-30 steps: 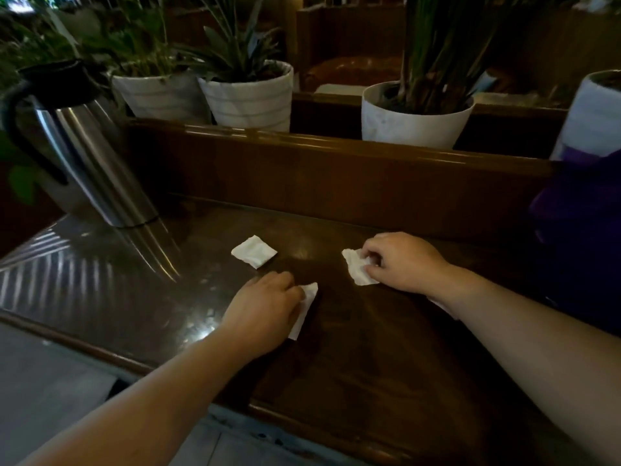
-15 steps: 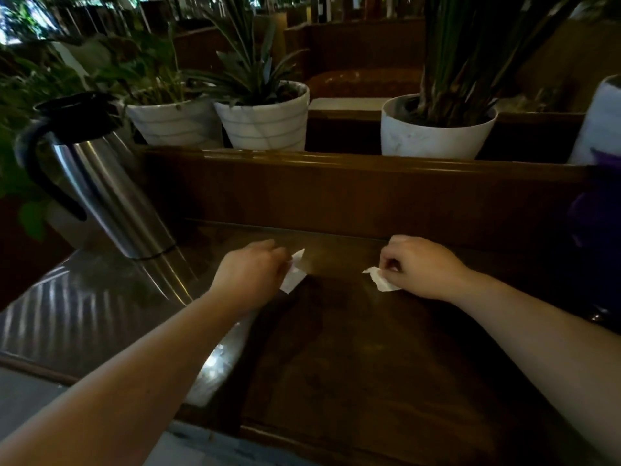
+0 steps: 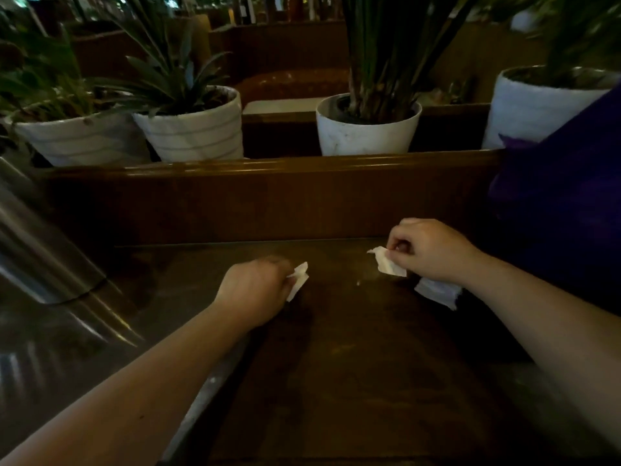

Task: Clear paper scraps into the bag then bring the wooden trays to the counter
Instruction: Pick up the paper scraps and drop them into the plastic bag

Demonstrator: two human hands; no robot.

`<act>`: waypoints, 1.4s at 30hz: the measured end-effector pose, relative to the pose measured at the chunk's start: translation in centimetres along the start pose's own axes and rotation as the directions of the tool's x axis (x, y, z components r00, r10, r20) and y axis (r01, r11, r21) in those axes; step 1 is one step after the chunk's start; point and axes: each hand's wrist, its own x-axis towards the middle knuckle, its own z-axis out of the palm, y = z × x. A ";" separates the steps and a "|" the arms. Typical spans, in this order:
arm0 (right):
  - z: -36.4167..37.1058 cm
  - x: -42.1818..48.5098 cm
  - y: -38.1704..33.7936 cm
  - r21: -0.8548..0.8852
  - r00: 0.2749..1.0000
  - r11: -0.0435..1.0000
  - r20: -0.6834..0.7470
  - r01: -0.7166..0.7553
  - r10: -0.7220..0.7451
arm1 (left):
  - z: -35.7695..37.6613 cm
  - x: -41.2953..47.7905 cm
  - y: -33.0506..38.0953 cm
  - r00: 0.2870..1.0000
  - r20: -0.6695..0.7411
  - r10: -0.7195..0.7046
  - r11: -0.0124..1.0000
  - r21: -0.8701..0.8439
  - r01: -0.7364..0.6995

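Note:
My left hand is closed around white paper scraps that stick out past its knuckles, just above the dark wooden table. My right hand pinches another white scrap between its fingers. A further white scrap lies on the table under my right wrist. A purple bag stands at the right edge, just beyond my right hand. No wooden tray is in view.
A steel jug stands at the left on the table. A wooden partition rises behind the table. On the ledge behind it stand several white plant pots.
The loose scrap from the table is gone into my left hand, which moved up and right. My right hand lifted its scrap. The view has tilted and moved closer.

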 end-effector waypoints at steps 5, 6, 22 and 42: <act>-0.7 -2.6 3.6 -0.069 0.987 0.985 0.019 -0.156 0.158 | -1.1 1.2 4.7 0.985 -0.108 0.138 0.966 -0.205 -0.158; -0.6 -3.1 4.1 -0.086 0.984 0.981 0.026 -0.173 0.176 | -1.3 1.4 5.6 0.983 -0.109 0.146 0.958 -0.231 -0.168; 1.4 -7.4 3.7 -0.079 0.958 0.964 0.117 -0.253 0.261 | -0.6 1.7 7.7 0.959 -0.119 0.257 0.924 -0.260 -0.280; 1.4 -28.8 0.1 0.153 0.774 0.791 -0.161 -0.593 0.612 | 1.4 -2.9 21.1 0.750 -0.139 0.646 0.687 -0.322 -0.651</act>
